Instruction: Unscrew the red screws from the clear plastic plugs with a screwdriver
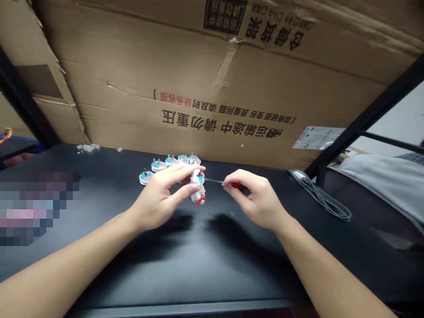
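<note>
In the head view my left hand (160, 194) pinches a small white plastic plug-like part (196, 192) between thumb and fingers. The part has a red piece at its lower end and a bit of blue on it; its far side is partly hidden. My right hand (260, 198) is closed round the red handle of a thin screwdriver (214, 180). The metal shaft points left and reaches the white part; the exact contact spot is too small to tell. Behind my left hand stand several round clear-and-blue plug pieces (158, 165) with metal prongs upward.
A cardboard sheet (212, 79) walls off the back of the black table (205, 269). At the right lies a coiled grey cable (327, 201) beside a black frame post. Small white plastic bits (88, 148) lie at the back left, near a blurred-out area.
</note>
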A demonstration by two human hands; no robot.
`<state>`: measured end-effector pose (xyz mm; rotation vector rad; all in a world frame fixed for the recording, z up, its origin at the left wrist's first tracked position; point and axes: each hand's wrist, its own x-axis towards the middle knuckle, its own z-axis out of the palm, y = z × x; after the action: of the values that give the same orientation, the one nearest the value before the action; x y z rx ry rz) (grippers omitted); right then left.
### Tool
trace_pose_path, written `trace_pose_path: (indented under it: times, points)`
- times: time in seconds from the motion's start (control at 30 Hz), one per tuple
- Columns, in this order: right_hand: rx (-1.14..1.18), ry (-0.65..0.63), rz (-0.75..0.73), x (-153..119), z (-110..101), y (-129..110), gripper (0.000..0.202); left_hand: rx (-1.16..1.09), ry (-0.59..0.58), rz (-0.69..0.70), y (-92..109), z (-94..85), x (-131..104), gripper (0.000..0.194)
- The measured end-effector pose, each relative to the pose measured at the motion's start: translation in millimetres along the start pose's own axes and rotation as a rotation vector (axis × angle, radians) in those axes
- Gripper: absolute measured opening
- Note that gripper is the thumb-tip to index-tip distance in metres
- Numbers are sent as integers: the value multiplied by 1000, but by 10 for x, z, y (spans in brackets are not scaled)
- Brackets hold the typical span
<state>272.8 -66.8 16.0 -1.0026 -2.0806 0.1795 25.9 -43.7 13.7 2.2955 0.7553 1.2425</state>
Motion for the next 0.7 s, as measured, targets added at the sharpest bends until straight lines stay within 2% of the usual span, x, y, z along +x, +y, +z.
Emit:
trace_pose_path:
  times: [0.1,0.2,0.3,0.4,0.43,0.57,0.7]
  points:
    - [36,-8,155,-4,42,22,4,24,-60,-74,-34,30,12,41]
    - [65,-78,250,-7,52,22,11,64,-116,-209,-97,34,30,45]
    - [127,-332,153,-22,67,-29,21,118,-204,-287,-163,-6,46,43]
    - [192,-638,-27,-59,158,-121,31,297,-394,-296,-200,-62,48,33]
    - [189,-689,-63,-74,204,-152,31,356,-461,-305,-202,-80,45,31]
    - [93,-773,-106,-111,355,-208,10,473,-627,-330,-177,-191,34,25]
    - [-14,-749,-69,-86,310,-123,3,534,-702,-391,-201,-455,44,21]
